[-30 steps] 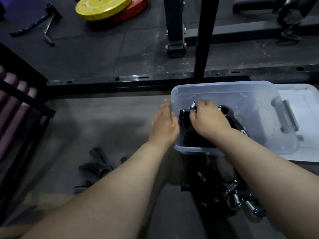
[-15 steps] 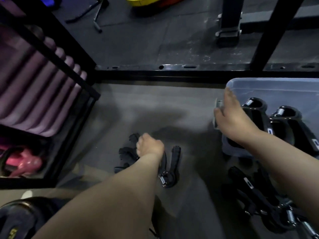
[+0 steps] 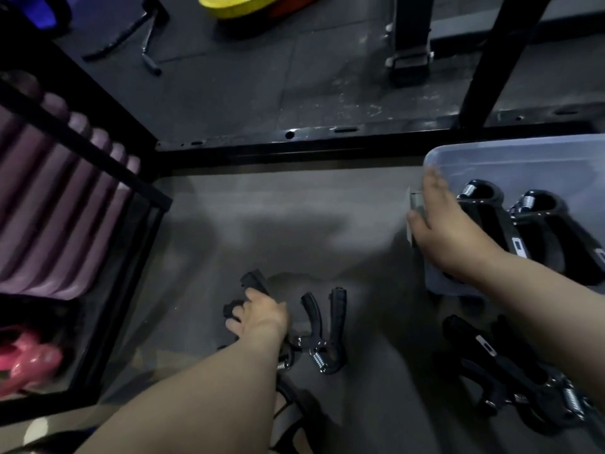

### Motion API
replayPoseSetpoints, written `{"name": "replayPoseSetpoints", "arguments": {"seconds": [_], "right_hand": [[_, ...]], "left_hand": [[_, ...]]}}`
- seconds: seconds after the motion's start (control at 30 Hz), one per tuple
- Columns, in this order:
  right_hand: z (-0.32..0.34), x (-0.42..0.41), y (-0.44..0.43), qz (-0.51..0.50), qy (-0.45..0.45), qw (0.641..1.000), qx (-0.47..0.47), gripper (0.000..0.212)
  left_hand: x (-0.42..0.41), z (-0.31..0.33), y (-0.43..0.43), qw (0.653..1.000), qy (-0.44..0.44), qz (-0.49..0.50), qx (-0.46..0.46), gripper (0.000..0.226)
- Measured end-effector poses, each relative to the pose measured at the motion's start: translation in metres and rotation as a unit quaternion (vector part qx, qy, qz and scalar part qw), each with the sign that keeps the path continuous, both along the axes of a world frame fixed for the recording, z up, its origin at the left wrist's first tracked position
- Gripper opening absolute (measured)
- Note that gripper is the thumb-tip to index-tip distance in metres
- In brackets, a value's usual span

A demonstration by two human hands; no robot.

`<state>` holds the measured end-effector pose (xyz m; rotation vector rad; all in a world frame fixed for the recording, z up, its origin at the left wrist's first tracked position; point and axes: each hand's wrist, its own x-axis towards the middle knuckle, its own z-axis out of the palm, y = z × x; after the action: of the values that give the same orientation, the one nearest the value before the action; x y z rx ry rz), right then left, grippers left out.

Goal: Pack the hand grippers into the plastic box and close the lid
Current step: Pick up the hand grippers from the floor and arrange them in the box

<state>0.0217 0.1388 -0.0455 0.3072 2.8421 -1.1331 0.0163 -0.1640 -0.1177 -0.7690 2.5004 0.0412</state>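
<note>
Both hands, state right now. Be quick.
Left hand: grips a black hand gripper on the floor.
Right hand: lies over the plastic box's left end, thumb outside by the latch; whether it grips cannot be told.
</note>
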Motion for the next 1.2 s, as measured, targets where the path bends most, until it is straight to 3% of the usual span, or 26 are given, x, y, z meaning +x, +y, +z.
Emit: {"name": "replayPoseSetpoints", "arguments": {"seconds": [0.27,0.4,0.5,0.63,0.73,0.83,0.97,1.1,1.2], "right_hand": [[0.002,0.004,-0.003,-0.008,-0.009,1.000,-0.018,0.073],[0.001,0.002,-0.004,-0.011,-0.010,1.000,-0.020,0.073],[0.000,0.002,-0.004,-0.012,-0.020,1.000,-0.021,0.074],[0.000,0.002,-0.003,-0.008,-0.016,0.999,-0.027,0.074],[-0.002,0.001,-0.004,-0.013,-0.013,0.999,-0.034,0.074],[-0.003,-0.001,-0.003,-0.013,-0.021,0.999,-0.041,0.072],[-0.001,0.000,0.002,0.002,-0.027,0.998,-0.053,0.072],[-0.002,0.002,0.012,0.035,-0.009,0.996,-0.077,0.071],[0.005,0.007,0.024,0.059,0.006,0.993,-0.104,0.067]], "left_hand": [[0.003,0.013,0.010,0.999,-0.045,-0.010,-0.010,0.067],[0.013,0.013,0.016,0.995,-0.081,-0.053,-0.013,0.048],[0.016,0.006,0.019,0.988,-0.095,-0.118,-0.037,0.053],[0.018,0.003,0.022,0.984,-0.083,-0.138,-0.072,0.040],[0.011,0.010,0.035,0.998,-0.012,-0.046,-0.040,0.038],[-0.008,0.026,0.063,0.989,0.141,0.001,0.032,0.033],[-0.041,0.058,0.122,0.938,0.292,0.047,0.179,0.031],[-0.063,0.099,0.176,0.828,0.364,0.103,0.413,0.029],[-0.070,0.129,0.202,0.772,0.373,0.137,0.496,0.032]]}}
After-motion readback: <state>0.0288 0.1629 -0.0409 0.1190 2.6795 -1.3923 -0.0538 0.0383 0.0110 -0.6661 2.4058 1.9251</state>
